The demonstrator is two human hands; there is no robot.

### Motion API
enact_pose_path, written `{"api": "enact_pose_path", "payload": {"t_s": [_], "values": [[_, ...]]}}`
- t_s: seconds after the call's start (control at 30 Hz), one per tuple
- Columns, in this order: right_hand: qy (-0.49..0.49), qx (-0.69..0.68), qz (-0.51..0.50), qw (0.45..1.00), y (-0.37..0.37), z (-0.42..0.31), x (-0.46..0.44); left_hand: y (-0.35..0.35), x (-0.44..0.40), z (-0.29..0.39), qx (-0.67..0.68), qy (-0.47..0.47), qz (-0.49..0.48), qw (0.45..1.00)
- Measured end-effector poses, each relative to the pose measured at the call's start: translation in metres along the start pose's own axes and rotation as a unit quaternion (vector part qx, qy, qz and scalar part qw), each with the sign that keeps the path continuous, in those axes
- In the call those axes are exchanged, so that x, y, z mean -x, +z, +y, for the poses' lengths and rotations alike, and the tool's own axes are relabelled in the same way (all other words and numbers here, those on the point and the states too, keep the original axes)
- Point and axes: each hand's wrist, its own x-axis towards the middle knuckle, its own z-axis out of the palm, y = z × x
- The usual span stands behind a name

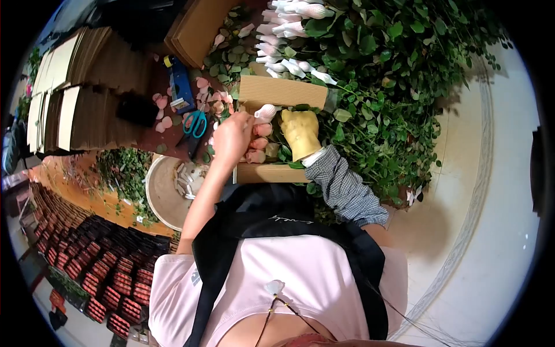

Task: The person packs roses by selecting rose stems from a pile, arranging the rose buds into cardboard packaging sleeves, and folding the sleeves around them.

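Observation:
My left hand [233, 137] is bare, its fingers bent together at the left edge of a row of pink roses [260, 143]. What its fingertips pinch, if anything, is hidden. Just right of them lies a rose in a white net sleeve [265, 113]. My right hand [300, 133] wears a yellow glove and is closed among the leafy stems right of the rose heads; its grip is partly hidden. The roses lie on corrugated cardboard, with one flap [283, 91] beyond them and another [272, 173] close to my apron.
Teal scissors [195, 124], a blue tape dispenser [180, 87] and loose petals [166, 123] lie left. A white bucket [162, 194] stands below them. Cardboard stacks [87, 63] rise farther left. Net-sleeved roses [289, 29] and a large leafy heap [381, 98] fill the back and right.

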Motion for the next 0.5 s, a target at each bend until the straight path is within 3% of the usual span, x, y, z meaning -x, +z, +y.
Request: {"api": "enact_pose_path", "payload": {"t_s": [0.03,0.07,0.13,0.2,0.23,0.27,0.33,0.4,0.5], "values": [[-0.005,-0.033,0.063,0.997,0.003,0.003,-0.001,-0.005,0.004,-0.006,0.006,-0.031,0.024,0.999],[-0.013,-0.033,0.061,0.997,0.005,0.005,0.0,-0.014,0.007,-0.013,0.061,-0.111,0.084,0.988],[-0.017,-0.077,0.096,0.992,0.008,0.008,0.001,-0.061,0.001,-0.015,0.01,-0.13,0.116,0.985],[-0.026,-0.125,0.102,0.987,0.007,0.012,0.002,-0.058,0.003,-0.028,0.13,-0.041,0.113,0.984],[-0.032,-0.129,0.114,0.985,0.004,0.01,0.004,-0.049,0.006,-0.024,0.206,-0.108,0.006,0.973],[-0.036,-0.132,0.126,0.982,0.001,0.009,0.006,-0.04,0.005,-0.016,0.166,-0.192,-0.092,0.963],[-0.022,-0.13,0.113,0.985,-0.001,0.006,0.005,-0.02,-0.002,0.012,0.045,-0.135,-0.122,0.982],[-0.007,-0.126,0.093,0.988,0.0,0.007,0.007,-0.006,-0.01,0.021,0.05,-0.044,-0.071,0.995],[0.02,-0.139,0.124,0.982,-0.003,0.008,0.006,-0.02,-0.001,0.02,0.08,-0.057,-0.049,0.994]]}}
